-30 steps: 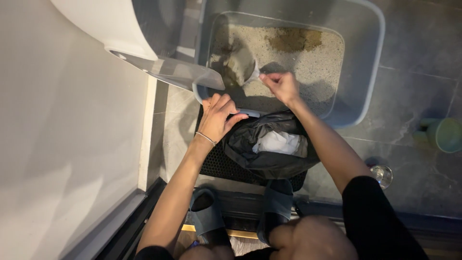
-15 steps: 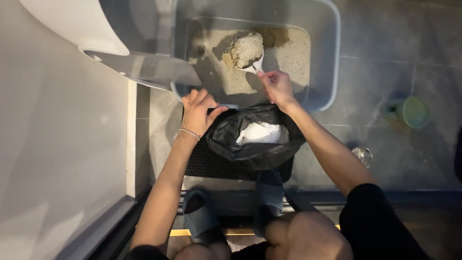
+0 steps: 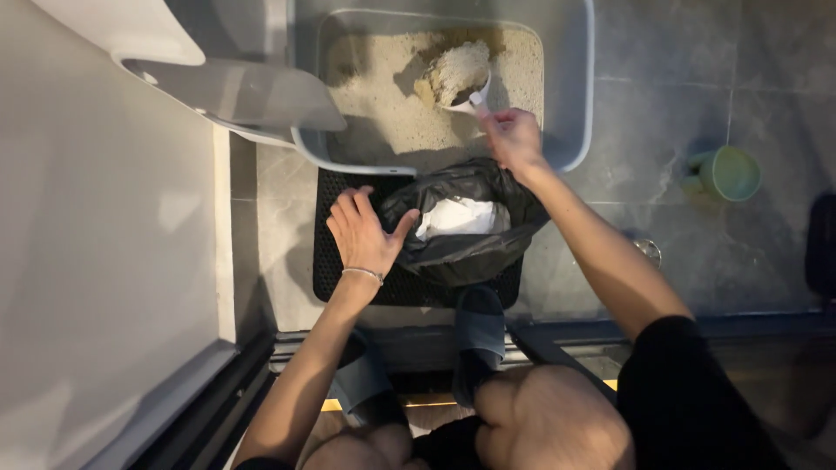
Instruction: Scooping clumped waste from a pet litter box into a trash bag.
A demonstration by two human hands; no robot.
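- Since half a second ago: scoop (image 3: 464, 87) is lower over the litter, still loaded; left hand (image 3: 364, 233) has slid from the bag's upper rim to its left side.
- Head view, hands: right hand (image 3: 512, 137) has fingers clamped on the scoop handle. Scoop is white, holding a clump of pale litter, above the upper right part of the litter bed.
- Left hand lies flat, fingers spread apart, thumb touching the left edge of the black bag (image 3: 466, 224). Thin bracelet (image 3: 362, 273) on that wrist.
- Bag is open, mouth up, something white (image 3: 460, 215) inside. It sits on a black ribbed mat (image 3: 335, 261), just in front of the box.
- Grey litter box (image 3: 570, 87): rounded rectangular tub with sandy litter, darker patch near the top edge.
- White lid with clear flap (image 3: 235, 91) lies tilted at the box's left, overlapping its corner.
- Surface: grey stone-look tiles (image 3: 662, 209), pale grout lines, some sheen.
- Room: plain light wall (image 3: 96, 261) on the left, dark sill or door track (image 3: 723, 326) along the bottom.
- Green cup (image 3: 730, 173) on the tiles, well apart to the right.
- Grey slippers (image 3: 477, 335) on the person's feet at the mat's near edge.
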